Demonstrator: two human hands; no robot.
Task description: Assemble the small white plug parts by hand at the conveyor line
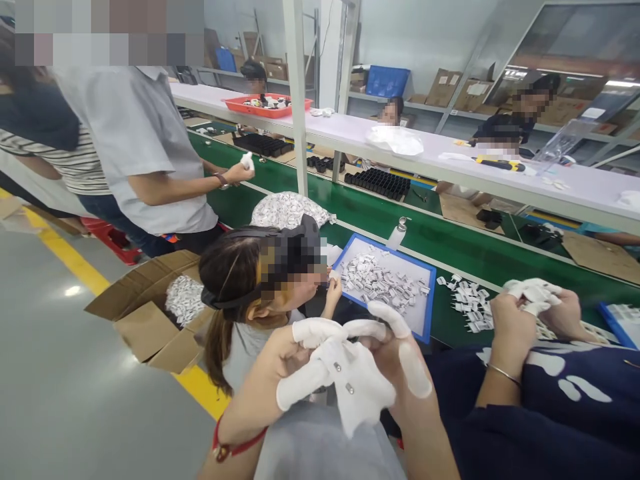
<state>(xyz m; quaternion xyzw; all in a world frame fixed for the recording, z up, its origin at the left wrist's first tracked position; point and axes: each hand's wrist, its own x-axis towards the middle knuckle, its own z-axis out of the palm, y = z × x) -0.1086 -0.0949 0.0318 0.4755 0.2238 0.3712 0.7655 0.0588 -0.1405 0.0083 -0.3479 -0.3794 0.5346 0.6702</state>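
Note:
Low in the middle of the head view, both my hands wear white finger cots. My left hand (300, 357), with a red band on its wrist, and my right hand (400, 357) meet around a small white part (353, 390) with two metal dots on it. Fingers of both hands are closed on this part, close to my body. Beyond my hands a blue tray (429, 293) holds several small white parts on the green conveyor belt (450, 247).
A seated person (250, 280) leans just left of my hands. On my right a co-worker in navy (550, 387) handles white pieces. Someone in a grey shirt (145, 147) stands at the left. An open cardboard box (145, 327) sits on the floor. A red tray (265, 105) rests on the shelf.

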